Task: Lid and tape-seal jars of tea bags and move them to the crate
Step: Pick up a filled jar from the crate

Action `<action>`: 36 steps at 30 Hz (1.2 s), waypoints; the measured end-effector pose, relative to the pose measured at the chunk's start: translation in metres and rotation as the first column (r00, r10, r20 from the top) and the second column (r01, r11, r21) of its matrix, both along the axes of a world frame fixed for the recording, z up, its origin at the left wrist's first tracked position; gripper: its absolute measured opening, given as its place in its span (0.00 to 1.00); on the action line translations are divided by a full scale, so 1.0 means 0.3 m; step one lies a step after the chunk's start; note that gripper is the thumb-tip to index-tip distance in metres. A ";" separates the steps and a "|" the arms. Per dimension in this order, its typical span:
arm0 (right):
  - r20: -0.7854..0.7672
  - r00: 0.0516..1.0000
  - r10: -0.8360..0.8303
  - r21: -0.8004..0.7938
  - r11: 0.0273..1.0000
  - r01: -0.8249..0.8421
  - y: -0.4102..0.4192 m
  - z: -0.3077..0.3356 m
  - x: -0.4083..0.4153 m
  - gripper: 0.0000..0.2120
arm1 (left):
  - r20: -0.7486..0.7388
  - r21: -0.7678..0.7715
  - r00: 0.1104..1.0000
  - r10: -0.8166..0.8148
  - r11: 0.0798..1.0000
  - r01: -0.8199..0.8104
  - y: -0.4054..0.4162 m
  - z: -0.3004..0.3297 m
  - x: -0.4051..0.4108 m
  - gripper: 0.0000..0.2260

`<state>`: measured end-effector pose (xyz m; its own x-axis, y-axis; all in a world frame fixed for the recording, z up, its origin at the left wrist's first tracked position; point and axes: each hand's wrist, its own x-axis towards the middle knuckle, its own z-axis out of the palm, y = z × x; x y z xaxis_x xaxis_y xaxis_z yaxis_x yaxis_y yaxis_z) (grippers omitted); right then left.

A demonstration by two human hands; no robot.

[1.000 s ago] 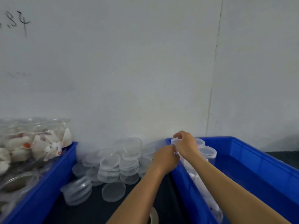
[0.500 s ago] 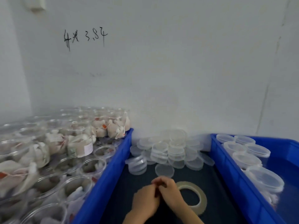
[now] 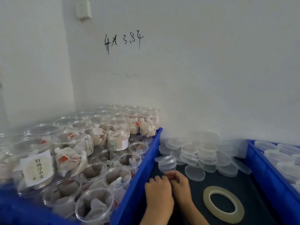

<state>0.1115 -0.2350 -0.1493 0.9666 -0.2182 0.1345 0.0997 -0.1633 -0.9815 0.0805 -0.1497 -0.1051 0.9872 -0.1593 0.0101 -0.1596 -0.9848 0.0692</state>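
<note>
Blue plastic blurs across your bottom-left corner, too smeared to make out. Above it the left crate (image 3: 146, 161) is crowded with clear jars (image 3: 71, 151), stacked in two layers, open-mouthed and stuffed with pale tea bags (image 3: 69, 161) carrying small red tags; the nearest upper jar bears a cream label (image 3: 38, 168) with dark characters. The far jars against the wall (image 3: 194, 78) blur together and cannot be counted.

Your left hand (image 3: 158, 190) and right hand (image 3: 181, 184) meet on the dark mat (image 3: 248, 189) between the crates, fingertips drawn together in a pinch. What they hold is too small and blurred to name, so you cannot tell whether either hand grips anything; both forearms are cut off by the bottom edge.

Behind your hands, a heap of clear lids (image 3: 201, 153) lies against the wall, some stacked, one lying flat alone nearest you. Just right of your right hand the tape roll (image 3: 223, 207) lies flat on the mat, yellowish and translucent, apart from your fingers.

At the far right the second crate (image 3: 259, 168) is cropped by the frame; lidded jars (image 3: 276, 155) stand inside it, only their tops visible.
</note>
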 end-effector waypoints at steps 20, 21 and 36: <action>-0.062 0.943 0.328 0.168 0.934 -0.314 0.471 0.374 0.322 0.32 | -0.022 -0.712 0.898 0.440 0.624 -0.323 0.573 0.236 0.344 0.30; -0.074 0.942 0.327 0.171 0.935 -0.311 0.482 0.370 0.335 0.34 | -0.030 -0.750 0.909 0.416 0.592 -0.296 0.573 0.223 0.357 0.32; 0.125 0.954 0.274 0.227 0.928 -0.296 0.452 0.381 0.280 0.37 | 0.234 -0.705 0.905 0.355 0.703 -0.093 0.480 0.261 0.397 0.30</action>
<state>0.1954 -0.0995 -0.0349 0.9792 0.0283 0.2011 0.1962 0.1245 -0.9726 0.1996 -0.0056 -0.0269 0.9042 0.2445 0.3503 -0.0813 -0.7066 0.7029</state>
